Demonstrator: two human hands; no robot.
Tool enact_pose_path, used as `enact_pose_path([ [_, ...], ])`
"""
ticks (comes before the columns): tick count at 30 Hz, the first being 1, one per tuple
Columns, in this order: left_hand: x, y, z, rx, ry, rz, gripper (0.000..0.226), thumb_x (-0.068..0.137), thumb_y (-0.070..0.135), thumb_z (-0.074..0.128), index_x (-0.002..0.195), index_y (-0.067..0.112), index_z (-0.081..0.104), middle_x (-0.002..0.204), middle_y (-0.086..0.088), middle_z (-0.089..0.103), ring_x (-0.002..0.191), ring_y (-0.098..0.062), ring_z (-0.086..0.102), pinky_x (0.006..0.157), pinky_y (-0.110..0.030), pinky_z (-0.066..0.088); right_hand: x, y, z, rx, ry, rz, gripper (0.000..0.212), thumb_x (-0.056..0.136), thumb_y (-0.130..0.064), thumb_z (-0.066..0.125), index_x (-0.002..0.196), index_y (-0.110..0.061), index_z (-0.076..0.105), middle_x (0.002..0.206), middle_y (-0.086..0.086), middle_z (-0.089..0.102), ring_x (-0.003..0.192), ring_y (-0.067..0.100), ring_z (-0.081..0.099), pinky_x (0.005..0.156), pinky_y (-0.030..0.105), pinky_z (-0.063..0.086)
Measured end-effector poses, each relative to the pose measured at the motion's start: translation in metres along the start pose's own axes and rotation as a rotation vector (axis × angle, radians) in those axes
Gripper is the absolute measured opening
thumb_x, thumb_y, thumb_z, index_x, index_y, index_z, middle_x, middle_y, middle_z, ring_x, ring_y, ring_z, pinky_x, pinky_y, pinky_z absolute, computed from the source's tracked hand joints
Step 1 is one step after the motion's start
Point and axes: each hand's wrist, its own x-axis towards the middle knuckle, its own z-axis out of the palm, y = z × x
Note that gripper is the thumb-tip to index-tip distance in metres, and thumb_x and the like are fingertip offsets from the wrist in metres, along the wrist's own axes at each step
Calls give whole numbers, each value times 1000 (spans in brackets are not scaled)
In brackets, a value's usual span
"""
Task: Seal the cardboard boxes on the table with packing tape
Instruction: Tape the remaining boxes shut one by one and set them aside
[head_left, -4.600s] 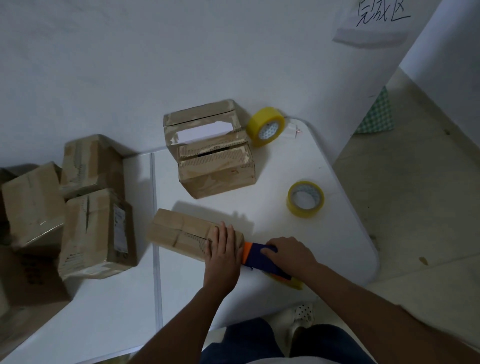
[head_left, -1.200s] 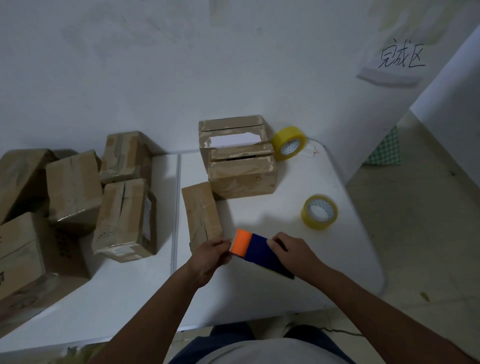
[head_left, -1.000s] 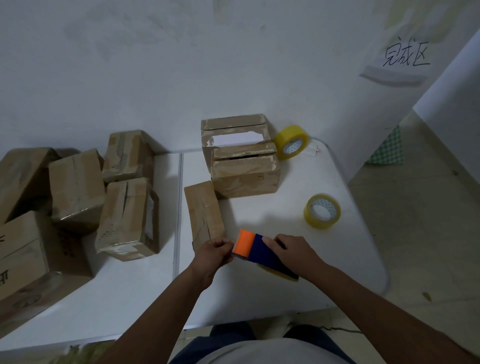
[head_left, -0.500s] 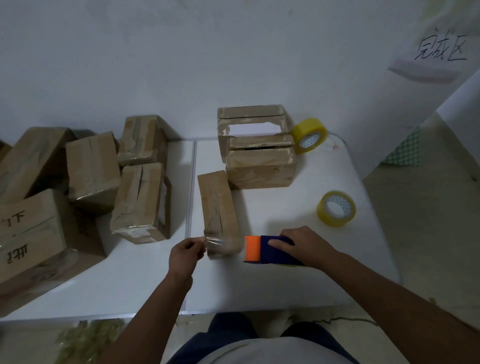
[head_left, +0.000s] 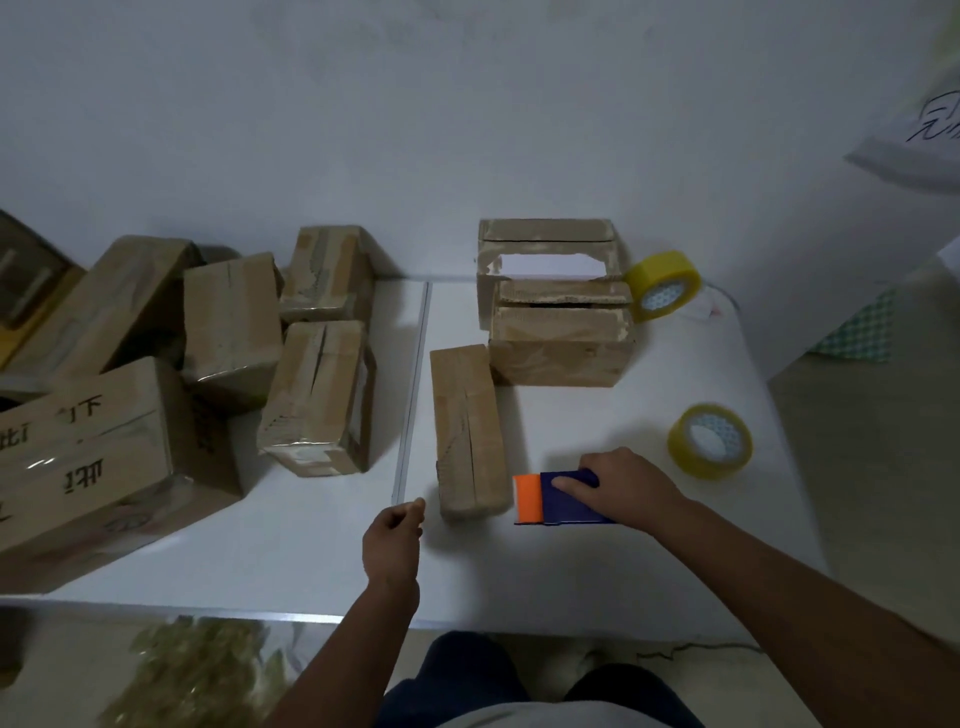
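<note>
We see long box at worktop centre. Right hand fingers curled round tape dispenser at box's 3 o'clock; left hand fingers pinching tape end at 9 o'clock.

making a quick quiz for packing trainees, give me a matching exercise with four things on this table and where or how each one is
Things
1. tape dispenser
2. narrow box
3. upright tape roll
4. flat tape roll

States
A. leaning beside the open box
B. lying alone near the table's right edge
C. under the right hand
D. between the two hands

Pairs: 1-C, 2-D, 3-A, 4-B
</note>
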Motion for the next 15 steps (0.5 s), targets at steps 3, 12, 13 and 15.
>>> enact_pose_path([
  [3, -1, -5, 3, -8, 20, -21, 10, 95, 23, 65, 93, 13, 67, 93, -5, 68, 93, -25, 62, 95, -43, 50, 4, 0, -4, -42, -23, -18, 44, 91, -62, 47, 80, -20, 56, 72, -2, 54, 71, 17, 56, 56, 26, 36],
  [12, -3, -12, 13, -38, 59, -70, 21, 96, 26, 63, 106, 8, 64, 102, -8, 66, 99, -26, 61, 93, -41, 50, 16, -1, -6, -114, -37, -37, 52, 92, -64, 45, 90, -15, 63, 73, -3, 53, 70, 15, 54, 51, 23, 32],
  [13, -3, -13, 14, -34, 58, -69, 24, 95, 28, 64, 106, 7, 64, 101, -8, 66, 99, -26, 60, 93, -41, 50, 18, -2, -6, -113, -46, -31, 52, 91, -64, 45, 91, -15, 63, 75, -2, 54, 71, 16, 55, 53, 24, 35],
  [15, -4, -13, 17, 2, 46, -62, 30, 93, 34, 67, 106, 8, 62, 99, -8, 64, 95, -23, 58, 87, -39, 49, 21, -5, -3, -118, -69, -14, 53, 92, -64, 45, 95, -15, 64, 79, -1, 56, 73, 16, 57, 59, 26, 40],
])
